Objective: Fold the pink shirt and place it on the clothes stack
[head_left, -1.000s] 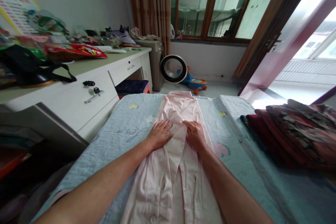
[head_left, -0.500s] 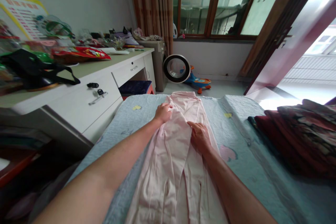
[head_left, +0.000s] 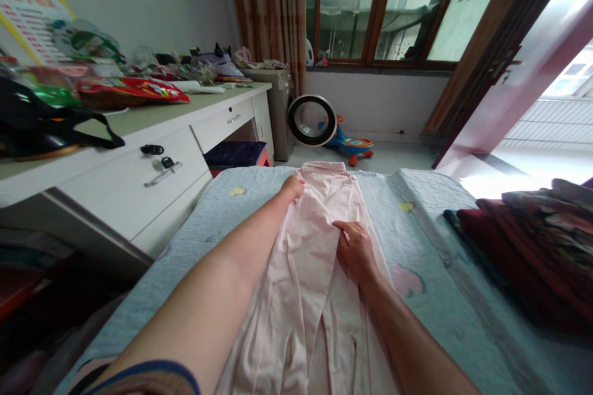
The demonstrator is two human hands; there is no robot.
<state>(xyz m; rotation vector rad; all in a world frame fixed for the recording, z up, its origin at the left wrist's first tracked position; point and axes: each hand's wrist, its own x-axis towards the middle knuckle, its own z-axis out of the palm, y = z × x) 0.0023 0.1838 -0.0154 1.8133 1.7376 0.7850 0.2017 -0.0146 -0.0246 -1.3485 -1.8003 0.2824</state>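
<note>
A pale pink long-sleeved shirt (head_left: 308,247) lies lengthwise on the bed, its collar at the far end and its sides folded inward. One sleeve runs down over the body toward me. My left hand (head_left: 293,187) is closed on the shirt's left edge near the shoulder, fingers curled into the cloth. On the right, my right hand (head_left: 356,248) pinches the edge of the folded sleeve between thumb and fingers. The shirt's near end passes out of view at the bottom.
A light blue quilted cover (head_left: 417,308) lies under the shirt. Folded dark red and patterned clothes (head_left: 532,241) are stacked at right. A white desk (head_left: 176,136) with cluttered top stands left. Beyond the bed are a washer's open round door (head_left: 312,120) and a blue ride-on toy (head_left: 349,143).
My left hand has moved slightly forward and right along the shirt's edge, its arm reaching further in. The right hand stays at the sleeve edge, a little lower. The view has shifted slightly.
</note>
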